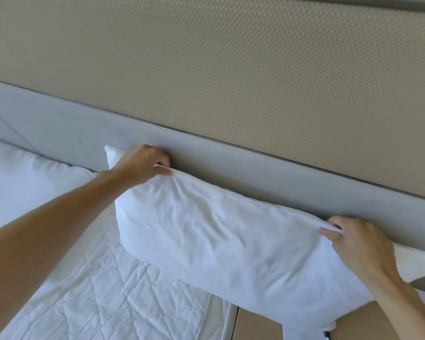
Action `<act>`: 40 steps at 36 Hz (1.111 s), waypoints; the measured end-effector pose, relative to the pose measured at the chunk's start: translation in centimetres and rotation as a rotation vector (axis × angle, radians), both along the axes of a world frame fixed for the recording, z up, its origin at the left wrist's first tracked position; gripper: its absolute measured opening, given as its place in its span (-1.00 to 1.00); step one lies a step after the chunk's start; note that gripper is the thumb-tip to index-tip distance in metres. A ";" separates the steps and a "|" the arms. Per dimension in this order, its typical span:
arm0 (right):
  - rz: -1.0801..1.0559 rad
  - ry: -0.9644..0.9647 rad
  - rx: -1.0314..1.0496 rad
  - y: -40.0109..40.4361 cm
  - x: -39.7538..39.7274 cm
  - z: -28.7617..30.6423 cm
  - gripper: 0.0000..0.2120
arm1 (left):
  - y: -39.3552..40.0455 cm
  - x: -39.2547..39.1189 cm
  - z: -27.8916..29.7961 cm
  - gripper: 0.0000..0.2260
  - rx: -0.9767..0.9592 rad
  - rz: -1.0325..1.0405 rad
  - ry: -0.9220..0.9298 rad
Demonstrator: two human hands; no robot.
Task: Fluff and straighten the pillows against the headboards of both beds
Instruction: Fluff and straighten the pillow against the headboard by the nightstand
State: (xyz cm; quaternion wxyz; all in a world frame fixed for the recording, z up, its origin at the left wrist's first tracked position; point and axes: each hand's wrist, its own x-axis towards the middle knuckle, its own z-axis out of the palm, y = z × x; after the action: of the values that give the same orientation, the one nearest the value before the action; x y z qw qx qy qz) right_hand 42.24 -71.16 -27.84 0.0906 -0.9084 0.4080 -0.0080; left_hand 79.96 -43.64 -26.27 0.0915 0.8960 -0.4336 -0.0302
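A white pillow (219, 244) stands on its long edge against the grey headboard (268, 177), its right end hanging past the bed's side. My left hand (142, 163) pinches the pillow's top edge near its left corner. My right hand (361, 244) pinches the same top edge near the right end. A second white pillow (27, 177) lies flat on the bed at the left, touching the headboard.
The bed's white quilted cover (103, 298) spreads below the pillow. Above the headboard runs a beige textured wall panel (231, 69). A brown surface (258, 322) shows beside the bed at the lower right.
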 end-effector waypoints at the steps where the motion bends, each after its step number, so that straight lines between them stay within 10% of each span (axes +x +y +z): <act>1: 0.039 0.033 0.013 0.3 0.4 0.2 -0.89 | 0.7 0.5 0.1 -0.83 0.004 0.005 0.006; 7: 0.277 -0.024 0.116 4.1 6.1 1.0 -0.51 | 4.4 3.1 1.1 -0.69 0.067 0.047 0.043; 15: 0.451 -0.091 0.190 9.9 17.3 0.2 -0.82 | 4.6 5.1 1.3 -0.92 -0.012 0.241 -0.030; 20: 0.331 -0.235 0.129 9.7 17.8 0.3 -0.65 | 5.2 6.3 1.7 -0.94 -0.128 0.189 -0.041; 27: 0.365 -0.128 0.174 10.9 19.2 0.8 -0.94 | 7.8 7.7 0.3 -0.87 -0.264 0.149 0.196; 35: 0.571 -0.263 0.360 17.8 29.4 3.3 -0.69 | 11.8 8.7 -2.3 -0.74 -0.530 0.324 0.773; 40: 0.684 -0.250 0.378 21.1 35.8 3.9 -0.59 | 10.5 9.8 -2.3 -0.80 -0.732 0.369 0.775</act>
State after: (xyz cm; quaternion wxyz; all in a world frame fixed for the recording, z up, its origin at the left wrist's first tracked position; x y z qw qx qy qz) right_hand 78.00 -50.10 -23.94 0.3022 -0.9511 0.0626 -0.0124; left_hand 89.77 -33.18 -28.61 0.5527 0.7901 -0.1866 -0.1882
